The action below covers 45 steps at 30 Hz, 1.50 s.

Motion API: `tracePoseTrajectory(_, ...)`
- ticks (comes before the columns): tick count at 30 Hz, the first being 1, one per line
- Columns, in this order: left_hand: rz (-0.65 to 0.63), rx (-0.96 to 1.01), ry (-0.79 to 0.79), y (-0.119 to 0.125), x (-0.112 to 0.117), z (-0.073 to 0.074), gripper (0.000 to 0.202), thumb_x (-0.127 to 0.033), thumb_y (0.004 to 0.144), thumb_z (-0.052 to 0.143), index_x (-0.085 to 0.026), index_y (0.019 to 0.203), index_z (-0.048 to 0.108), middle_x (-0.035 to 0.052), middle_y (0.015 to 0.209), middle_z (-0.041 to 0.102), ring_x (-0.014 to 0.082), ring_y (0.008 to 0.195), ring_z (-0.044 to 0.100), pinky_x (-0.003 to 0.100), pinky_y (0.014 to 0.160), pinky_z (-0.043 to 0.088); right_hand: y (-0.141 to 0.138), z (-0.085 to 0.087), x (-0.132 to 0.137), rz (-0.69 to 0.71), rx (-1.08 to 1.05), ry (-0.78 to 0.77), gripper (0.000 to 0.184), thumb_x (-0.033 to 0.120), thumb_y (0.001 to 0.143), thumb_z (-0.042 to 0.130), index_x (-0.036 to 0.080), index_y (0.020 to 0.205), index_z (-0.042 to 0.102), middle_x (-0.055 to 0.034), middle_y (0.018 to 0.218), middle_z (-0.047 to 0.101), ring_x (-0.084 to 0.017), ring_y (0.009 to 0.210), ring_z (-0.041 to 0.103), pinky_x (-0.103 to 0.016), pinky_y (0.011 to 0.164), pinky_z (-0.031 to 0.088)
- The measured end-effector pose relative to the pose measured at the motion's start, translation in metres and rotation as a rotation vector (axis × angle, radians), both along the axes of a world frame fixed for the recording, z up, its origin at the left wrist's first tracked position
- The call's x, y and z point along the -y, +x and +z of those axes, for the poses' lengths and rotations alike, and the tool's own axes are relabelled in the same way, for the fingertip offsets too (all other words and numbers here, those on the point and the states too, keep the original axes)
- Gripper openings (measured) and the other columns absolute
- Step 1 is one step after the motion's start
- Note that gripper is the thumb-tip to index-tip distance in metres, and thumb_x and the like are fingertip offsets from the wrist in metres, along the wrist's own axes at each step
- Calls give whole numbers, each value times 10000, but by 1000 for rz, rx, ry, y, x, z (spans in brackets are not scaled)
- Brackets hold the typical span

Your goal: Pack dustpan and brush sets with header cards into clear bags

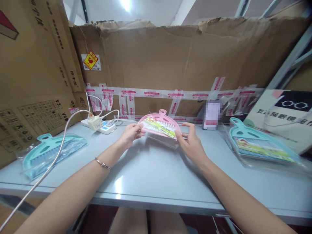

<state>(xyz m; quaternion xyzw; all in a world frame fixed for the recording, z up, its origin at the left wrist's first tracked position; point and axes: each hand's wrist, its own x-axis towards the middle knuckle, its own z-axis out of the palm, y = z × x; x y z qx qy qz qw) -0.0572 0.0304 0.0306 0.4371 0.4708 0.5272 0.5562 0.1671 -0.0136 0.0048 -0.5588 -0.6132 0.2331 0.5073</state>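
A pink dustpan (pixel 149 118) with a white-bristled brush in it is held up over the middle of the table, its looped handle pointing away from me. A printed card in green, yellow and white lies across its front, and clear plastic hangs below. My left hand (pixel 132 134) pinches the dustpan's left edge between thumb and fingers. At the right corner, my right hand (pixel 191 143) grips it with the thumb in front; the index finger is raised off it.
A wrapped teal dustpan (pixel 44 151) lies at the left, and more teal dustpans (pixel 240 130) lie at the right. A power strip (pixel 107 127) with plugs sits at the back. One cable (pixel 63 139) crosses the left side. A phone (pixel 211 115) leans against the cardboard (pixel 151 58).
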Motion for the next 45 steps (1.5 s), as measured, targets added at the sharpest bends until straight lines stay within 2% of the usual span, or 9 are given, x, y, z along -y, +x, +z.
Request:
tracePoseTrajectory(3, 15, 25, -14, -3, -2, 1, 119, -167, 753, 639, -124, 680, 556, 9, 555, 605, 56, 462, 555, 156, 483, 413, -1, 3, 0, 119, -39, -1, 670, 503, 778, 546, 292, 1349, 265, -84, 1019, 654, -208, 787, 625, -374, 764, 468)
tracePoseTrajectory(8, 35, 53, -22, -7, -3, 7, 133, -156, 743, 637, -129, 650, 546, -4, 541, 582, 47, 460, 535, 150, 477, 398, 1, 3, -5, 513, -32, 80, 871, 368, 580, 768, 320, 1325, 319, -69, 1441, 323, -241, 1193, 456, -362, 916, 443)
tracePoseTrajectory(15, -101, -9, -20, -4, 4, 9, 155, -190, 739, 649, -122, 634, 557, 4, 565, 571, 64, 497, 548, 192, 542, 432, 0, 1, -11, 192, -121, 163, 257, 421, 712, 651, 237, 888, 621, -27, 940, 640, -195, 889, 575, -350, 825, 451)
tracePoseTrajectory(19, -158, -72, -10, -1, 10, 8, 209, -219, 696, 709, -108, 812, 574, 57, 705, 636, 138, 631, 640, 273, 681, 485, -1, -1, -12, 165, -308, 180, 244, 450, 733, 625, 206, 738, 616, 2, 776, 607, -153, 767, 559, -307, 773, 452)
tracePoseTrajectory(23, -337, -107, 112, -1, 14, 6, 653, -269, 687, 721, -200, 1253, 403, 138, 1076, 618, 188, 836, 653, 352, 798, 486, 0, -4, -15, 121, -384, 199, 255, 437, 744, 624, 190, 681, 611, 16, 691, 573, -137, 720, 540, -300, 789, 444)
tracePoseTrajectory(27, -401, -290, 363, 1, 14, 1, 706, -192, 528, 808, -274, 1166, 516, 97, 1318, 462, 192, 967, 588, 288, 767, 482, 1, -5, -16, 82, -489, 212, 256, 429, 717, 654, 187, 651, 606, 18, 675, 578, -134, 704, 543, -302, 783, 452)
tracePoseTrajectory(32, -187, -368, 426, 3, 8, -3, 253, -358, 726, 652, -184, 899, 593, 50, 939, 629, 156, 824, 608, 242, 671, 450, -2, -5, -16, 121, -521, 202, 227, 416, 710, 662, 195, 668, 629, 16, 706, 606, -135, 742, 559, -303, 807, 455)
tracePoseTrajectory(38, -213, -296, 413, 1, 2, -6, 267, -415, 719, 652, -170, 818, 609, 17, 821, 619, 154, 821, 603, 271, 721, 461, -3, -7, -18, 192, -564, 233, 189, 388, 699, 678, 213, 652, 625, 24, 710, 609, -148, 783, 569, -344, 838, 455)
tracePoseTrajectory(45, -38, -233, 557, 5, -2, -12, 249, -390, 719, 652, -147, 675, 618, -6, 646, 579, 122, 684, 569, 269, 721, 479, -3, -6, -11, 102, -289, 212, 306, 419, 774, 588, 194, 962, 676, -45, 980, 685, -199, 912, 606, -377, 867, 448)
